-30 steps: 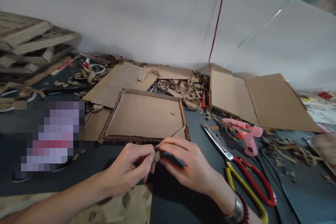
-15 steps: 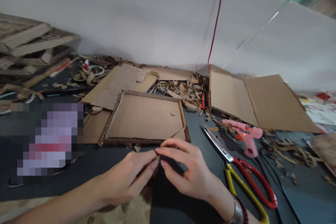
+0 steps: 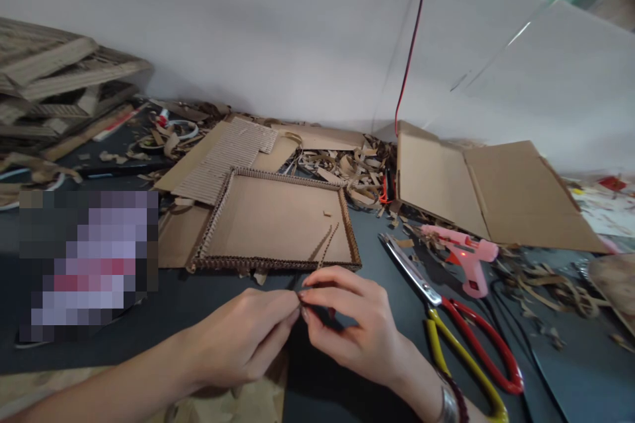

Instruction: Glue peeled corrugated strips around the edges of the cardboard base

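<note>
My left hand (image 3: pixel 248 337) and my right hand (image 3: pixel 347 330) meet fingertip to fingertip just in front of a shallow cardboard tray (image 3: pixel 278 221) edged with corrugated strip. Both hands pinch the lower end of a thin corrugated cardboard strip (image 3: pixel 325 248) that stands on edge and slants up over the tray's near right corner. The strip's end is mostly hidden between the fingers. The hands hover low over the dark table (image 3: pixel 198 307).
Red and yellow scissors (image 3: pixel 461 330) lie right of my right hand, a pink glue gun (image 3: pixel 464 254) beyond them. A folded cardboard sheet (image 3: pixel 491 192) lies at the right, cardboard scraps (image 3: pixel 347 168) behind the tray, stacked cardboard (image 3: pixel 54 89) far left. A red wire (image 3: pixel 409 46) hangs down the wall.
The flat triangular flap at the tray's right corner has turned on edge and now shows as a thin strip. Both hands drew slightly toward me, fingertips still pinched together.
</note>
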The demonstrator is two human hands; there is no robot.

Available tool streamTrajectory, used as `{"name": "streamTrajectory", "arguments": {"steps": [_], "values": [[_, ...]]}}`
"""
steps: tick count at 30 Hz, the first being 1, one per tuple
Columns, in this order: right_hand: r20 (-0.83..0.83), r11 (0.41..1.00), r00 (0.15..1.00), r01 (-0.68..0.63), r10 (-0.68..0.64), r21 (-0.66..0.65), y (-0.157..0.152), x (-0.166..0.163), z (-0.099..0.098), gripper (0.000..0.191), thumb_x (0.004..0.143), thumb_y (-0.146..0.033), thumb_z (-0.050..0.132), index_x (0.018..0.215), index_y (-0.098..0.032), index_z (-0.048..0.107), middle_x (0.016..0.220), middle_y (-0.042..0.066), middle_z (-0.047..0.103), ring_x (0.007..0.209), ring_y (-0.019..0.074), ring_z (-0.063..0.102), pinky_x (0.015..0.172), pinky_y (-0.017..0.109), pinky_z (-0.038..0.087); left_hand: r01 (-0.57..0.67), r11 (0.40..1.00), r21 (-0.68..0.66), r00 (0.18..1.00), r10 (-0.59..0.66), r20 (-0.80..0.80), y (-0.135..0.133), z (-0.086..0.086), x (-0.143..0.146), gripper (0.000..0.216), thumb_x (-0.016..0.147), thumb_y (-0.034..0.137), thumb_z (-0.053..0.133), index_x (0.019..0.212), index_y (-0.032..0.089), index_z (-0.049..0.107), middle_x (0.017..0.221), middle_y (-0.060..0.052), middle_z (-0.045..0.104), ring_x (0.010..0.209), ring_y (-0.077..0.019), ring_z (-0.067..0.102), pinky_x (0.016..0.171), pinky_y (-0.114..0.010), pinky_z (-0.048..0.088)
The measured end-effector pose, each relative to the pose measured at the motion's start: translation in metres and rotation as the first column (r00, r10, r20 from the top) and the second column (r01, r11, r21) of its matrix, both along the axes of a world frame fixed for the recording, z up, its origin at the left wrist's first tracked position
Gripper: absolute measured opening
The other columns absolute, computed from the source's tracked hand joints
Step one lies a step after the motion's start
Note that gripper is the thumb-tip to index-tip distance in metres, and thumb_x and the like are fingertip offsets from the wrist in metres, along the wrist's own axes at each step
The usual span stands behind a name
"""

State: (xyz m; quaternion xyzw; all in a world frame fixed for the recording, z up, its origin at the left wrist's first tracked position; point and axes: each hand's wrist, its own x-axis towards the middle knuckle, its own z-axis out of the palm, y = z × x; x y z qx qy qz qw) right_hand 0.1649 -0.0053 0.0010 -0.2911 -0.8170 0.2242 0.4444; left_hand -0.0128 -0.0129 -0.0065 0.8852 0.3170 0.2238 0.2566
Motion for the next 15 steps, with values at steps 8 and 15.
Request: {"name": "streamTrajectory", "arguments": {"steps": [8, 15], "values": [[-0.056, 0.995, 0.997, 0.053, -0.057, -0.082, -0.0044, -0.0048, -0.0023, 0.013, 0.073, -0.007, 0.055, 0.075, -0.014, 0.066, 0.077, 0.006, 0.065, 0.063, 0.0109, 0.061, 0.058, 0.02, 0.052, -0.022, 0.999, 0.038, 1.0, 0.022, 0.015, -0.0009, -0.0024, 0.0034, 0.021, 0.08, 0.008, 0.03, 0.064, 0.02, 0.033, 0.054, 0.005, 0.039, 0.045, -0.0089, 0.035, 0.042, -0.02, 0.028], [-0.114, 0.969, 0.97, 0.196, -0.214, -0.151, -0.0007, -0.0023, -0.0022, 0.016, 0.076, -0.008, 0.055, 0.089, -0.014, 0.064, 0.093, 0.009, 0.065, 0.076, 0.0141, 0.064, 0.064, 0.023, 0.055, -0.152, 0.936, -0.317, 0.968, 0.205, 0.143, 0.0007, -0.0002, 0.0049, 0.028, 0.09, 0.019, 0.027, 0.066, 0.018, 0.04, 0.048, 0.006, 0.045, 0.042, -0.0065, 0.045, 0.045, -0.016, 0.036]]}}
